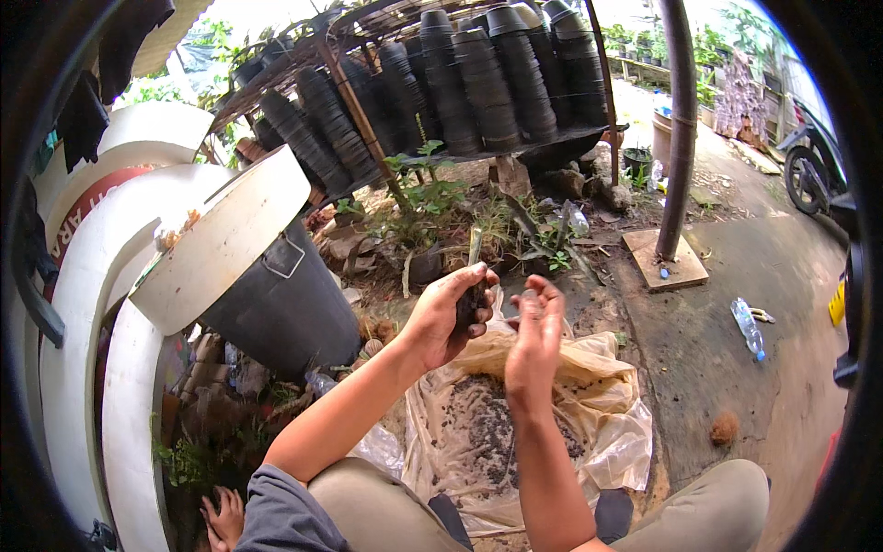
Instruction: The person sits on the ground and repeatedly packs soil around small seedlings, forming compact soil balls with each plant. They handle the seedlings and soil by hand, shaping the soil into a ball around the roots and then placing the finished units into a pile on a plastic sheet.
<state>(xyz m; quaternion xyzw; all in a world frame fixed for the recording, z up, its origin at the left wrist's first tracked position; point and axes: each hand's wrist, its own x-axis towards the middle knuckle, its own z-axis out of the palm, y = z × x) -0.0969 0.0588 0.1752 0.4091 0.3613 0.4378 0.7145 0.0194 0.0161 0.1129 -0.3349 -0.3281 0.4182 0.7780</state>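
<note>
My left hand (445,314) is closed around a dark clump of soil (470,303). A short pale green plant stem (475,245) sticks up out of the clump above my thumb. My right hand (534,331) is raised just to the right, apart from the clump. Its fingers are loosely bent, and nothing shows in them. Both hands look soiled. Beneath them a crumpled translucent plastic sheet (621,400) lies on the ground between my legs, with loose dark soil (483,421) scattered over it.
A black bin (283,310) with a white board (227,241) on top stands left. Stacked black plant pots (483,90) fill a rack ahead. Right are a metal post (679,138), a plastic bottle (747,328) and a brown fibrous ball (724,428). Another person's fingers or toes (224,517) show lower left.
</note>
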